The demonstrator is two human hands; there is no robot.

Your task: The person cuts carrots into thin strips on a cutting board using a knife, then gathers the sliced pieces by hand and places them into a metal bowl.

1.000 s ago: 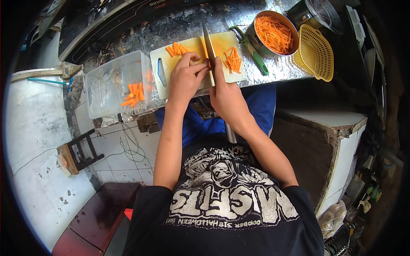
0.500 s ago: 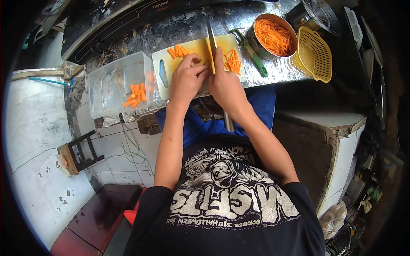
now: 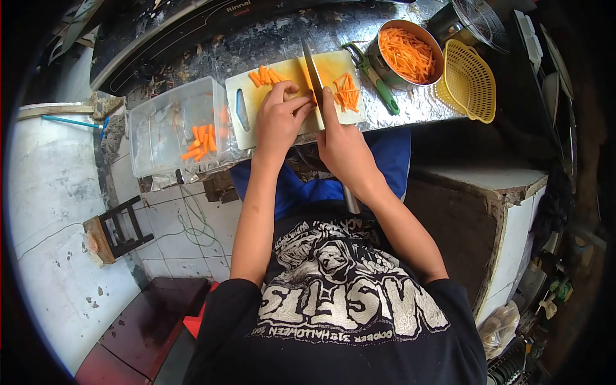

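Note:
My right hand (image 3: 346, 151) is wrapped round a kitchen knife (image 3: 312, 69), index finger stretched along it. The blade points away from me across a white cutting board (image 3: 333, 62), its surface stained yellow. Just left of the blade, the bent fingers of my left hand (image 3: 278, 120) press on a small carrot piece (image 3: 314, 97), mostly hidden by the fingertips. Short carrot chunks (image 3: 265, 76) lie at the board's far left, beyond my left hand. Thin carrot sticks (image 3: 347, 94) lie right of the knife.
Left of the board, a clear plastic container (image 3: 154, 138) holds carrot chunks. To the right are a green-handled peeler (image 3: 383, 95), a metal pot (image 3: 389, 72) full of carrot sticks and a yellow basket (image 3: 471, 96). A Rinnai stove (image 3: 212, 22) stands behind.
The knife's blade has tilted and shifted slightly left, its handle swinging a little right. My left hand stays almost in place, with a bit of carrot now showing at its fingertips.

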